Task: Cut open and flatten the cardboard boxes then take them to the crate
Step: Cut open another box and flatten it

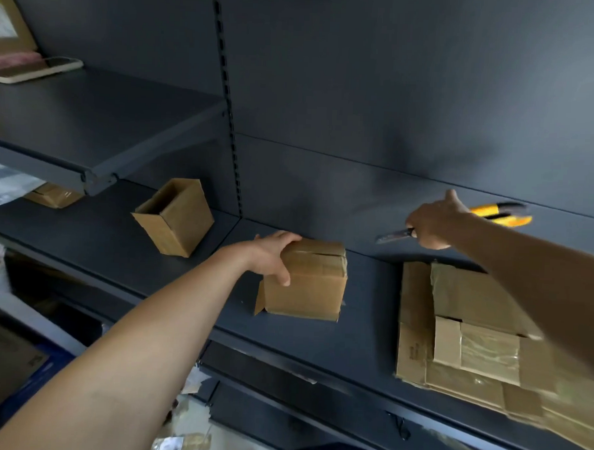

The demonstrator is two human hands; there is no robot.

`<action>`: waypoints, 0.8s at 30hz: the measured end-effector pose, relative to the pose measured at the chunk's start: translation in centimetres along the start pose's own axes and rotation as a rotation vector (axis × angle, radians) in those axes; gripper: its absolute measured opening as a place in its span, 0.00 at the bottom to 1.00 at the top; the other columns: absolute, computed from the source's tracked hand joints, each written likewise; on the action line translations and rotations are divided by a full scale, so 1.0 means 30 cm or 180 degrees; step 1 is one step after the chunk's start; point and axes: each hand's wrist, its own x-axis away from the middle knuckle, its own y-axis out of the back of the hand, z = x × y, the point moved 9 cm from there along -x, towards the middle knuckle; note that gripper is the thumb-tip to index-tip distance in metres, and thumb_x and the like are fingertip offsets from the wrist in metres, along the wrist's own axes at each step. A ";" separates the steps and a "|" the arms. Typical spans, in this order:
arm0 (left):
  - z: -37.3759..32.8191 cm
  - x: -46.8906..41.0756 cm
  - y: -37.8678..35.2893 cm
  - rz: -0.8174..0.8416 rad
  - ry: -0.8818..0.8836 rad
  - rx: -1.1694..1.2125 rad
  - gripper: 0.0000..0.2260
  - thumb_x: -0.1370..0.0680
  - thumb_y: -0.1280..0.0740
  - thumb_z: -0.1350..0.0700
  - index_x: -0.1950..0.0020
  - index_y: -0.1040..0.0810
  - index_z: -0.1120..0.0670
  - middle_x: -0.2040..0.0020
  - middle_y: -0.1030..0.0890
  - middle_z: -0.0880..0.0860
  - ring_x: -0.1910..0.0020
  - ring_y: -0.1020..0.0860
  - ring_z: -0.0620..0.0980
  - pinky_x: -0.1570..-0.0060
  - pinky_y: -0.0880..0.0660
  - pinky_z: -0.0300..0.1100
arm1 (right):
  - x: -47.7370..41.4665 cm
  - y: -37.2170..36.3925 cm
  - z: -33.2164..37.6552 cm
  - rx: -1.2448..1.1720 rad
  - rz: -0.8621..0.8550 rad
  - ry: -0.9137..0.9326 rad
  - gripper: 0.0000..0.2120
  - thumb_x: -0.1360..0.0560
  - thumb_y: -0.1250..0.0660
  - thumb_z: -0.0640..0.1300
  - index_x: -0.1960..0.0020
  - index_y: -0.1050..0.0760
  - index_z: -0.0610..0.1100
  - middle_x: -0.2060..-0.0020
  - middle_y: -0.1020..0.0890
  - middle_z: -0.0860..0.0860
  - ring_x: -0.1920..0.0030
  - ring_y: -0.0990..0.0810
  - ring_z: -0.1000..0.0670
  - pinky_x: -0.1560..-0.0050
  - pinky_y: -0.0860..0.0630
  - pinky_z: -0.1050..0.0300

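Cardboard box (305, 285) on the shelf (370, 315), left hand (271, 254) gripping its taped top; right hand (433, 226) clutches a yellow utility knife (501, 215); print on flattened cardboard (479, 362) unreadable.

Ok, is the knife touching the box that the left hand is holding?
No, the knife in the right hand hangs in the air right of the box, clear of it, which the left hand grips.

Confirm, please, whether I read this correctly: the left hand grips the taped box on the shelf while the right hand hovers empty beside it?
Not quite. The right hand is not empty: it grips a yellow-handled knife, blade pointing toward the box, as the head view shows. The rest holds: the left hand grips the taped box on the shelf.
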 end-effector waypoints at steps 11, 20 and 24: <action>-0.054 0.014 0.120 -0.1675 0.0585 0.0178 0.18 0.21 0.38 0.46 0.34 0.29 0.52 0.27 0.41 0.56 0.29 0.42 0.59 0.32 0.40 0.54 | -0.048 -0.063 0.240 -0.3436 0.0612 -0.0435 0.14 0.18 0.49 0.39 0.36 0.34 0.35 0.50 0.21 0.35 0.62 0.20 0.39 0.56 0.18 0.43; -0.008 0.055 0.008 -0.1233 0.1528 0.0219 0.46 0.33 0.31 0.32 0.26 0.43 0.57 0.31 0.45 0.57 0.33 0.38 0.60 0.48 0.30 0.50 | -0.048 0.029 0.307 -0.3373 0.0159 0.0112 0.17 0.18 0.47 0.43 0.33 0.31 0.36 0.66 0.33 0.51 0.65 0.29 0.50 0.56 0.28 0.53; -0.115 0.020 -0.012 -0.0772 0.0273 0.0220 0.51 0.32 0.24 0.46 0.22 0.57 0.52 0.23 0.51 0.55 0.24 0.49 0.57 0.27 0.48 0.53 | -0.050 0.045 0.325 -0.3222 0.0323 0.0337 0.14 0.17 0.49 0.43 0.36 0.32 0.39 0.56 0.28 0.45 0.58 0.23 0.41 0.53 0.20 0.46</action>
